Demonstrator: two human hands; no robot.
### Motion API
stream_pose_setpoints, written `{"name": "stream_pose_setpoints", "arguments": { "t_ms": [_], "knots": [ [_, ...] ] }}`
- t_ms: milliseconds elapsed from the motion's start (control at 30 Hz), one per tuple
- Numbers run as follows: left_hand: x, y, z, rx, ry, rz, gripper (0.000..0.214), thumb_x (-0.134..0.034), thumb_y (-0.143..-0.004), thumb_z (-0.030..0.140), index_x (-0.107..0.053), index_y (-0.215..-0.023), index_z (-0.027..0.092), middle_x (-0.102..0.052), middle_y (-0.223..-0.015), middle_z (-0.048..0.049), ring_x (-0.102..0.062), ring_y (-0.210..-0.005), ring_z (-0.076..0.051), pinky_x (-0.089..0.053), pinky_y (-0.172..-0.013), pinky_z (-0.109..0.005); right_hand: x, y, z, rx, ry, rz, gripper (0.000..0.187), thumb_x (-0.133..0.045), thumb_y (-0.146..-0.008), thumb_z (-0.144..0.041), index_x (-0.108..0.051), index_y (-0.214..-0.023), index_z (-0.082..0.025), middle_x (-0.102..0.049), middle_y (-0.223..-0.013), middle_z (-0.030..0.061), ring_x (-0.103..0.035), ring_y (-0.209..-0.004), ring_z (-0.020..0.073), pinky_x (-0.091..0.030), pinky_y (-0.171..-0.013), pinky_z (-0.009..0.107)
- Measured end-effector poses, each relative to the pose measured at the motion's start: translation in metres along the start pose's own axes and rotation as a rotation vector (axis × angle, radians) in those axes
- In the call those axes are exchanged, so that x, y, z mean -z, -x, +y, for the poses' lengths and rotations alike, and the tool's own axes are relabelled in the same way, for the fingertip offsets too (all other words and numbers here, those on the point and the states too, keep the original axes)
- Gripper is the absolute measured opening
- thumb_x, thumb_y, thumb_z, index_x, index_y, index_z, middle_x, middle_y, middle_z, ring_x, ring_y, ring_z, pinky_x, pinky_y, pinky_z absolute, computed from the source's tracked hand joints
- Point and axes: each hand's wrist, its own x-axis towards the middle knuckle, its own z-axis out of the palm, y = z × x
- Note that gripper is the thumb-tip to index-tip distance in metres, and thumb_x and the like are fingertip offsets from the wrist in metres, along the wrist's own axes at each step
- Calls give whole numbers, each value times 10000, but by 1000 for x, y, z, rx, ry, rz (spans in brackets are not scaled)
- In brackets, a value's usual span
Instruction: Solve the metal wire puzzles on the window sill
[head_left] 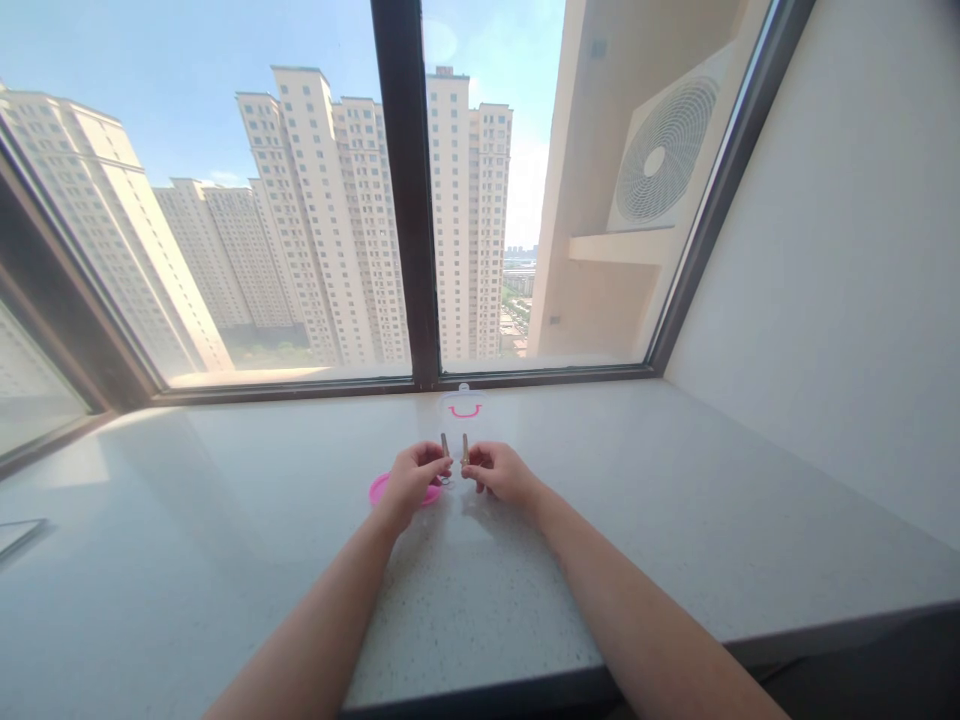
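Observation:
Both my hands are raised over a pale speckled sill [675, 500] by a big window. My left hand [409, 480] pinches a small brownish upright clip-like piece [445, 445]. My right hand [501, 472] pinches a matching piece [465, 448] right beside it; the two pieces stand nearly parallel, a small gap between them. Something small and metallic hangs between the hands, too small to name. A flat pink round lid [379, 490] lies on the sill under my left hand, partly hidden by it.
A clear plastic item with a pink U-shaped mark [463, 408] stands at the window frame behind the hands. A dark window post [409, 200] rises centre. A white wall [840, 300] closes the right side. A flat object's corner [19, 532] shows far left.

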Motion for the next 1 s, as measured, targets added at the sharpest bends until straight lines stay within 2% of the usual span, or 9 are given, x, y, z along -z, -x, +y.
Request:
{"name": "stream_pose_setpoints", "arguments": {
  "t_ms": [333, 633, 1000],
  "knots": [
    [0, 1, 2, -10, 18, -5, 251, -697, -653, 309, -623, -808, 126, -653, -738, -57, -613, -672, -160, -434, -575, -236, -1, 0, 0, -54, -40, -7, 272, -664, -687, -368, -591, -797, -130, -539, -585, -11, -526, -464, 101, -367, -383, 185],
    [-2, 3, 3, -10, -13, -35, 295, -680, -674, 313, -670, -899, 122, -681, -793, -81, -608, -701, -160, -439, -617, -245, -1, -1, 0, -36, -57, 9, 253, -651, -687, -326, -597, -838, -131, -588, -656, 1, -509, -440, 85, -357, -370, 187],
    [-3, 3, 1, 4, 23, -59, 319, -698, -662, 347, -666, -897, 133, -681, -794, -78, -629, -689, -169, -474, -644, -272, -1, -2, -1, -21, -56, 46, 272, -646, -689, -346, -596, -833, -122, -604, -680, 16, -508, -445, 83, -345, -369, 181]
  ]
}}
